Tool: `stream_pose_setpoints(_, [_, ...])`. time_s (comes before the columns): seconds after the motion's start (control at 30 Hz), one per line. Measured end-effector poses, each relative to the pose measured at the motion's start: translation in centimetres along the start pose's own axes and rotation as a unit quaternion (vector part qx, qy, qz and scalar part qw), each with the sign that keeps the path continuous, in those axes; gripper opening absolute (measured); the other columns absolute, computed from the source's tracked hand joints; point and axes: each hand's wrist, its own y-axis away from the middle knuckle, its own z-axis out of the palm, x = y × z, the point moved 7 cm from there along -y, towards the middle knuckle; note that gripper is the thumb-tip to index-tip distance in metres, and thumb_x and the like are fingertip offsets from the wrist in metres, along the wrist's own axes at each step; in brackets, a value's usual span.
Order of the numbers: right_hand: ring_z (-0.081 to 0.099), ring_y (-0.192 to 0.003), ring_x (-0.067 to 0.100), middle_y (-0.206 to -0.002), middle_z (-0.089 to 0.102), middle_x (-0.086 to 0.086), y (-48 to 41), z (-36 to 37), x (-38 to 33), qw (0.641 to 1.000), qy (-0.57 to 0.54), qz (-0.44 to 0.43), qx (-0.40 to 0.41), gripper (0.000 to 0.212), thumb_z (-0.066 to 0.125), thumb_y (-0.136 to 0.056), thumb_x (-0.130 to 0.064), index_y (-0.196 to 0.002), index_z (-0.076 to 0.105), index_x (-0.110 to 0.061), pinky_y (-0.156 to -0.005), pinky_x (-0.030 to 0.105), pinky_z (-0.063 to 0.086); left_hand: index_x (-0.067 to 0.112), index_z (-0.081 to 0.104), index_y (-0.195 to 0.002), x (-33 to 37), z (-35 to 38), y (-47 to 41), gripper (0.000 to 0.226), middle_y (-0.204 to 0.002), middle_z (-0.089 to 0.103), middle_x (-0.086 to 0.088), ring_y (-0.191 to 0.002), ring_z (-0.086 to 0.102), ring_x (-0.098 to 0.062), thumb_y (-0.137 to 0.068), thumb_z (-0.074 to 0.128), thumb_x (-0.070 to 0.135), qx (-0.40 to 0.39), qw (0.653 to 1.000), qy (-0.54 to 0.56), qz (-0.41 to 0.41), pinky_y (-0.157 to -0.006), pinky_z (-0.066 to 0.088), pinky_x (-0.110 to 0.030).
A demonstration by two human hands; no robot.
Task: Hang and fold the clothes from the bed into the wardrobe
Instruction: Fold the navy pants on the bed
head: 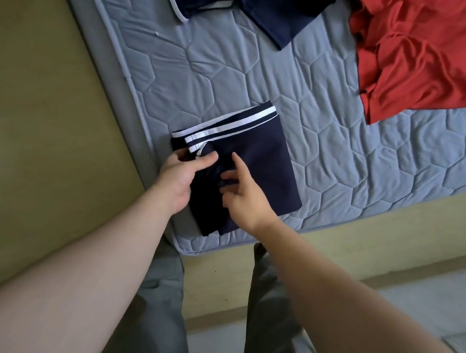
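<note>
Head view looks down on the near corner of the bed [342, 165], where the left grip [178, 176] pinches the white-striped edge of the folded navy garment [262, 156] between thumb and fingers. The right grip [242, 200] is loosely open and holds nothing, its index finger stretched onto the same garment. Farther up the bed lie a second navy garment [272, 5] and, to its right, a crumpled red garment [428, 53].
</note>
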Motion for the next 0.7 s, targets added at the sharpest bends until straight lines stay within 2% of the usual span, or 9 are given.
stream_pose_setpoints(0.07, [0.063,-0.108,0.020,-0.120,0.058,-0.002,-0.2,-0.5,0.2,0.998,-0.051,0.012,0.023,0.074,0.048,-0.089,0.002,-0.153,0.025,-0.027,-0.098,0.038,0.051,0.005,0.063,-0.121,-0.4,-0.7,-0.2,0.063,-0.108,0.074,-0.011,-0.095,0.073,-0.026,-0.064,0.090,0.004,0.071,0.994,-0.083,0.017,-0.079,0.060,-0.036])
stream_pose_setpoints(0.13, [0.065,-0.102,0.020,-0.110,0.063,-0.004,-0.4,-1.6,-0.1,0.996,-0.049,0.006,0.074,0.062,0.046,-0.089,0.001,-0.144,0.039,-0.026,-0.096,0.040,0.051,0.013,0.060,-0.115,-0.5,-1.8,-0.3,0.063,-0.105,0.072,-0.003,-0.087,0.071,-0.016,-0.062,0.092,0.006,0.151,0.977,-0.149,0.032,-0.070,0.057,-0.027])
stream_pose_setpoints(0.2, [0.063,-0.097,0.016,-0.107,0.063,-0.005,-0.7,-3.5,-0.6,0.987,-0.018,-0.007,0.161,0.051,0.045,-0.088,-0.001,-0.133,0.049,-0.025,-0.093,0.037,0.051,0.023,0.057,-0.106,-0.6,-2.6,-0.5,0.058,-0.102,0.070,0.002,-0.083,0.069,-0.011,-0.062,0.092,0.010,0.190,0.972,-0.136,0.037,-0.062,0.052,-0.021])
stream_pose_setpoints(0.3, [0.053,-0.099,0.008,-0.120,0.053,-0.006,-0.9,-7.0,-1.1,0.951,0.054,-0.018,0.303,0.042,0.051,-0.087,-0.011,-0.127,0.053,-0.023,-0.085,0.026,0.043,0.033,0.051,-0.097,-0.8,-3.6,-0.2,0.056,-0.099,0.066,0.009,-0.082,0.067,-0.007,-0.062,0.091,0.018,0.237,0.962,-0.120,0.070,-0.059,0.049,-0.017])
stream_pose_setpoints(0.37, [0.050,-0.110,0.014,-0.130,0.048,-0.001,-1.6,-9.0,-0.8,0.935,0.087,-0.002,0.345,0.044,0.058,-0.088,-0.021,-0.131,0.050,-0.022,-0.090,0.028,0.040,0.031,0.048,-0.103,-0.6,-3.8,0.4,0.054,-0.100,0.063,0.012,-0.085,0.065,-0.005,-0.069,0.089,0.024,0.264,0.947,-0.153,0.105,-0.064,0.045,-0.014])
stream_pose_setpoints(0.43, [0.048,-0.122,0.019,-0.140,0.044,0.001,-2.9,-10.1,0.4,0.943,0.111,0.053,0.311,0.056,0.062,-0.089,-0.037,-0.139,0.043,-0.023,-0.100,0.038,0.041,0.025,0.048,-0.113,-0.5,-3.4,0.6,0.049,-0.108,0.063,0.008,-0.090,0.065,-0.010,-0.079,0.083,0.024,0.279,0.930,-0.199,0.132,-0.069,0.044,-0.014])
stream_pose_setpoints(0.5, [0.051,-0.124,0.019,-0.141,0.047,-0.001,-4.3,-10.3,1.8,0.963,0.099,0.095,0.233,0.065,0.062,-0.089,-0.049,-0.144,0.039,-0.023,-0.101,0.037,0.043,0.019,0.049,-0.122,-0.6,-3.2,0.8,0.045,-0.116,0.063,0.003,-0.097,0.064,-0.015,-0.086,0.077,0.020,0.299,0.919,-0.213,0.142,-0.077,0.045,-0.018])
stream_pose_setpoints(0.63, [0.061,-0.101,0.014,-0.102,0.059,-0.018,-5.4,-10.1,3.5,0.981,0.059,0.123,0.138,0.059,0.063,-0.083,-0.064,-0.127,0.051,-0.027,-0.080,0.026,0.044,0.013,0.048,-0.133,-0.9,-2.6,1.2,0.043,-0.128,0.063,-0.003,-0.110,0.064,-0.021,-0.094,0.067,0.019,0.331,0.910,-0.208,0.138,-0.085,0.043,-0.022])
stream_pose_setpoints(0.7, [0.061,-0.095,0.013,-0.097,0.058,-0.017,-5.8,-10.0,3.6,0.983,0.071,0.118,0.117,0.059,0.062,-0.081,-0.068,-0.122,0.051,-0.026,-0.077,0.028,0.046,0.012,0.045,-0.138,-1.7,-2.6,1.3,0.051,-0.131,0.061,-0.005,-0.112,0.063,-0.026,-0.094,0.067,0.028,0.352,0.913,-0.187,0.085,-0.083,0.041,-0.025])
